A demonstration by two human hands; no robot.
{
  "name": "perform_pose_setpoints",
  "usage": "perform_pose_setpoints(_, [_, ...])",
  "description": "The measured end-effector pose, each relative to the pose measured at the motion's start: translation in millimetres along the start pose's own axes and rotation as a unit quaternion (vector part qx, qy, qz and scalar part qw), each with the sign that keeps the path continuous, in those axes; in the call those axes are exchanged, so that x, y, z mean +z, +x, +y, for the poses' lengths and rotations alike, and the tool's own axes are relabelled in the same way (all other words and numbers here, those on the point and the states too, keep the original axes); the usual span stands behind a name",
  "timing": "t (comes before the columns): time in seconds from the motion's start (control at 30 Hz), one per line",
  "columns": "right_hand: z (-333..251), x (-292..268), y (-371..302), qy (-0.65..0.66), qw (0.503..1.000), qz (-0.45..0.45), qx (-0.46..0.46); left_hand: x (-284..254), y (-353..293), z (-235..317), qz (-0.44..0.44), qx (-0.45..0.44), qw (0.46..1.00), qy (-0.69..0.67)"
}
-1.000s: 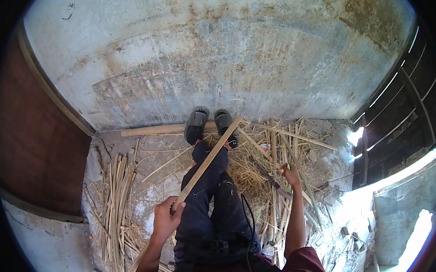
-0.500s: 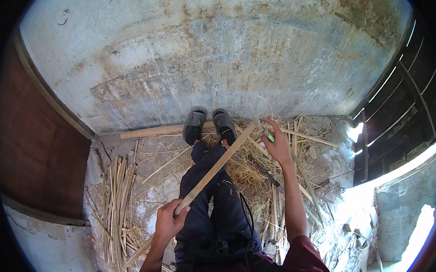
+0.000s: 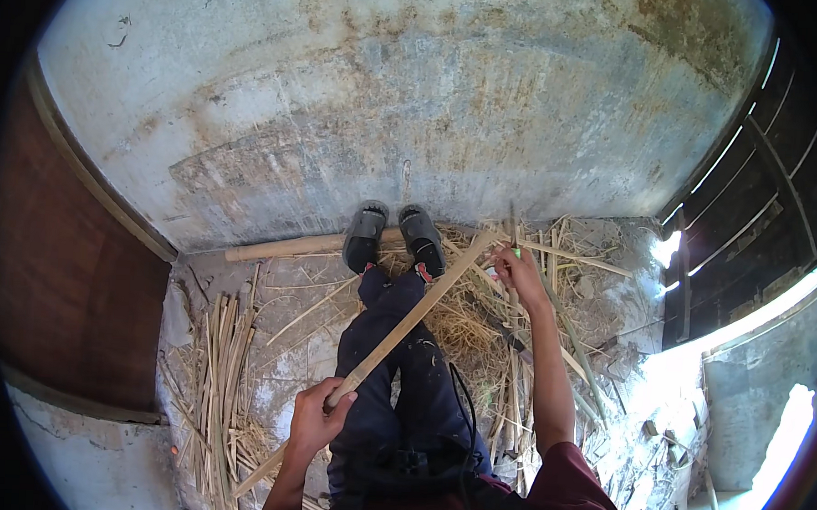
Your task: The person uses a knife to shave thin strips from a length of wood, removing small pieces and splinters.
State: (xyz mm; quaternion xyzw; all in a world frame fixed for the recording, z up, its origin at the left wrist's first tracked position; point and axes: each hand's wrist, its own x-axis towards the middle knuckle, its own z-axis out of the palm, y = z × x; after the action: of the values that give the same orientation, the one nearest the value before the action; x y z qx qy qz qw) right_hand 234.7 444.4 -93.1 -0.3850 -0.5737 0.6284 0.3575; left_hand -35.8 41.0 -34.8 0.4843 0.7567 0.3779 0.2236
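My left hand [image 3: 321, 413] is closed around a long, flat bamboo strip [image 3: 415, 315]. The strip slants across my legs, its far end by my right hand and its other end running back past my left wrist. My right hand [image 3: 518, 276] is closed on a knife [image 3: 517, 252] with a bit of bright green at the handle. Its thin dark blade points away from me, blurred, just to the right of the strip's far end. Whether the blade touches the strip I cannot tell.
A bundle of split strips [image 3: 221, 365] lies on the floor at left. Curly shavings [image 3: 464, 335] heap beside my right leg, with more sticks around. A round pole [image 3: 290, 244] lies along the stained wall [image 3: 414, 118]. My dark shoes [image 3: 366, 226] rest near it. A black cord [image 3: 466, 403] hangs over my lap.
My right hand has turned, and the knife's blade now shows upright beyond it. The strip's far end has shifted slightly right. A thin curl seen there earlier is gone. My left hand barely moved.
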Motion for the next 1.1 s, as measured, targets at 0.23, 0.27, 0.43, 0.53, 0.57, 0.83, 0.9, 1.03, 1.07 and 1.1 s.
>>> perform_pose_setpoints(0.23, [7,-11,-4,0.350,0.935,-0.046,0.041,3,1,0,-0.050,-0.003,0.999,-0.023])
perform_pose_setpoints(0.27, [6,-12,-5,0.350,0.935,-0.046,0.041,3,1,0,-0.050,-0.003,0.999,-0.022])
perform_pose_setpoints(0.43, [-19,-8,-17,-0.178,0.984,-0.010,-0.007,-5,-3,0,-0.036,-0.021,0.999,-0.015])
perform_pose_setpoints(0.53, [-4,-26,-12,-0.270,0.951,0.018,-0.149,1,0,-4,-0.036,0.002,0.999,-0.021])
perform_pose_setpoints(0.57, [-5,-23,-13,-0.269,0.951,0.017,-0.150,2,-1,-7,-0.035,0.001,0.999,-0.020])
perform_pose_setpoints(0.83, [-31,19,-58,-0.140,0.958,0.150,-0.202,9,0,-17,-0.009,-0.083,0.992,-0.092])
perform_pose_setpoints(0.9, [-34,36,-73,-0.165,0.960,0.093,-0.206,15,1,-27,-0.025,-0.094,0.987,-0.131])
perform_pose_setpoints(1.03, [-47,77,-106,-0.170,0.961,-0.029,-0.215,15,6,-12,-0.099,-0.135,0.953,-0.252])
perform_pose_setpoints(1.07, [-47,80,-110,-0.170,0.961,-0.028,-0.215,15,7,-6,-0.101,-0.134,0.953,-0.252])
perform_pose_setpoints(1.1, [-47,83,-114,-0.160,0.961,-0.050,-0.220,16,9,0,-0.125,-0.147,0.942,-0.274])
